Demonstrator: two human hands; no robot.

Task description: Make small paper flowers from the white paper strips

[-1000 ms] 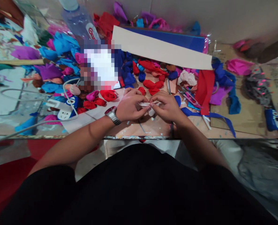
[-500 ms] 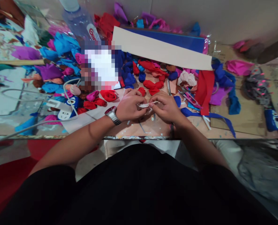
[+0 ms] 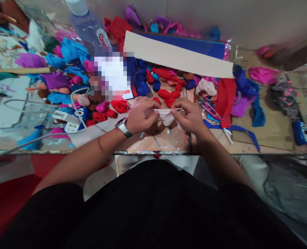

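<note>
Between my two hands a pale pinkish-white piece of crepe paper (image 3: 166,118) is stretched along its upper edge, its lower part hanging in a loose curve. My left hand (image 3: 142,117) pinches the left end of that edge between thumb and fingers; a metal watch sits on this wrist. On the other side, my right hand (image 3: 189,116) pinches the right end. Just beyond my hands lie rolled red paper flowers (image 3: 169,97). A red paper rosette (image 3: 120,105) sits left of my left hand. Pink-handled scissors (image 3: 212,111) rest to the right.
A cream card strip (image 3: 178,55) lies across the back over a blue board. Coloured crepe paper pieces (image 3: 56,80) crowd the left. A plastic bottle (image 3: 87,26) stands behind a blurred bright screen (image 3: 112,76). A grey cable (image 3: 39,137) crosses to a white power strip (image 3: 73,125).
The pale paper has gone from a narrow folded strip to a wider, hanging piece. My hands have moved slightly apart, the right one shifting to the right.
</note>
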